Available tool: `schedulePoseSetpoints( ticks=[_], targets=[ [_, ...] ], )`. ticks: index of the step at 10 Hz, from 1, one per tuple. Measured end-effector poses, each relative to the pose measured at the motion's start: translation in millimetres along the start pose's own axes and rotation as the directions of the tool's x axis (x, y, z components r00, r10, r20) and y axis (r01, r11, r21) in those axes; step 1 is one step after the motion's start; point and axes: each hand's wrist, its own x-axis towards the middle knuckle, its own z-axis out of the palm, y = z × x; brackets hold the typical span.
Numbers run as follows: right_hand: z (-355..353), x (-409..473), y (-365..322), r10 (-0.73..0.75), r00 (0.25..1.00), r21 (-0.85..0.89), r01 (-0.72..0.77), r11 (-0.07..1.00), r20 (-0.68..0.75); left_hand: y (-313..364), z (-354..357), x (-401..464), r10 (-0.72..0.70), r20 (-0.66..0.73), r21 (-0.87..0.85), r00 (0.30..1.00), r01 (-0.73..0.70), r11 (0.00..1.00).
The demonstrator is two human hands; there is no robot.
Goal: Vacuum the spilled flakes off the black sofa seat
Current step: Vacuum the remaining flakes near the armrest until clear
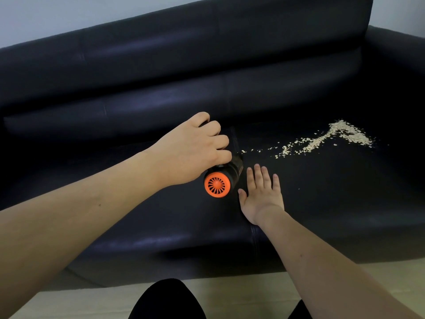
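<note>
Flakes [331,139] pale, scattered, left hand [195,148] gripping vacuum [224,178], right hand [262,192] flat

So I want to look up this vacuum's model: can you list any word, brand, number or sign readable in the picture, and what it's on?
No text can be read anywhere in this view.
Handheld vacuum, held by the left hand: a faint pale strip on the black body near the seat, too small and blurred to read.
Orange end cap: only vent slots, no lettering.
Black sofa: no label visible.
</note>
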Motion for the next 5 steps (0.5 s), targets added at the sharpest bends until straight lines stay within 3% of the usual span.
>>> schedulePoseSetpoints(
  ticks=[5],
  targets=[
    [0.8, 0.9, 0.5, -0.005, 1.0, 0.006, 0.005, 1.0, 0.002, 0.3, 7.0, 8.6, -0.034, 0.066, 0.023, 0.997, 0.033, 0.999]
  ],
)
